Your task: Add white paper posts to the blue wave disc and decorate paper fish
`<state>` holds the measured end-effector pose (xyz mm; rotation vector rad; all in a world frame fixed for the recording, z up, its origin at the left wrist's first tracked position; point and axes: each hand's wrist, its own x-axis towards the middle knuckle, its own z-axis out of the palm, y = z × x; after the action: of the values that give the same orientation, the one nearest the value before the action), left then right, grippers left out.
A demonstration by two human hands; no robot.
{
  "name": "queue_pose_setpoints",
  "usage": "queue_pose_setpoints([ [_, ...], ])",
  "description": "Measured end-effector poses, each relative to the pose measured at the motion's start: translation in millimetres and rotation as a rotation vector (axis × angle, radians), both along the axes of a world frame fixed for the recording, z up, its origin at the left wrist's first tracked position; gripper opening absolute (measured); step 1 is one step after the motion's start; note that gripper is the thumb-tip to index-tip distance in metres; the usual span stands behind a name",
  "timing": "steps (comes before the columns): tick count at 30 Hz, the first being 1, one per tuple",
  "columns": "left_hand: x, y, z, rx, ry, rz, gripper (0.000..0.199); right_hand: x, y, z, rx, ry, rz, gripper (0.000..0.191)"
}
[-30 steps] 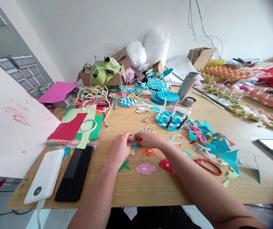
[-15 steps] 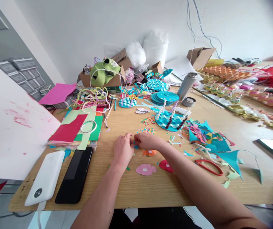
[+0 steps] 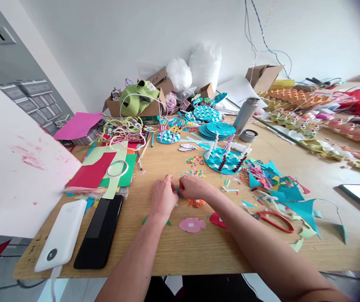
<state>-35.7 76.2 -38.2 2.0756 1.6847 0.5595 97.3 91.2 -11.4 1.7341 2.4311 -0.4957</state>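
Blue paper (image 3: 179, 194) between 2 hands (image 3: 164, 195) (image 3: 193, 187)

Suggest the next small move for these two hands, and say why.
Probably lay the small blue piece flat near the orange cut-out: the left hand and right hand meet closely at it, and the pink cut-out already lies on the table. The exact grip is hidden.

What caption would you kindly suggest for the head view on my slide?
Left hand and right hand close together at a small blue piece, a pink fish cutout lying nearby.
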Motion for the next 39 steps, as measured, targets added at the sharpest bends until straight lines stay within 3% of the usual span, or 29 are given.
queue_pose_setpoints([
  [19,-2.4,0.2,-1.3,0.031,-0.002,-0.016,0.048,3.6,0.0,4.6,0.032,0.009,-0.069,0.030],
  [24,-4.0,3.9,-4.3,0.049,0.055,-0.048,0.046,25.2,-16.6,39.1,0.204,0.252,-0.099,0.030],
  [27,-4.8,4.1,-3.6,0.055,0.059,-0.051,0.044,63.3,-47.9,62.7,0.289,0.317,-0.146,0.024],
  [29,-6.1,3.6,-3.3,0.062,0.047,-0.062,0.042,93.7,-77.1,64.9,0.305,0.262,-0.264,0.020],
  [31,-8.0,3.2,-3.9,0.076,0.038,-0.074,0.041,121.2,-108.8,52.1,0.315,0.149,-0.361,0.017],
  [34,-10.4,3.8,-6.4,0.109,0.039,-0.080,0.039,147.8,-150.8,13.5,0.387,-0.038,-0.421,0.012],
  [37,-11.8,5.8,-9.1,0.112,0.013,-0.087,0.037,154.2,-174.3,-22.1,0.493,-0.098,-0.386,0.014],
  [39,-12.4,7.7,-9.7,0.101,-0.022,-0.078,0.035,151.4,-179.0,-34.3,0.525,-0.099,-0.394,0.016],
])
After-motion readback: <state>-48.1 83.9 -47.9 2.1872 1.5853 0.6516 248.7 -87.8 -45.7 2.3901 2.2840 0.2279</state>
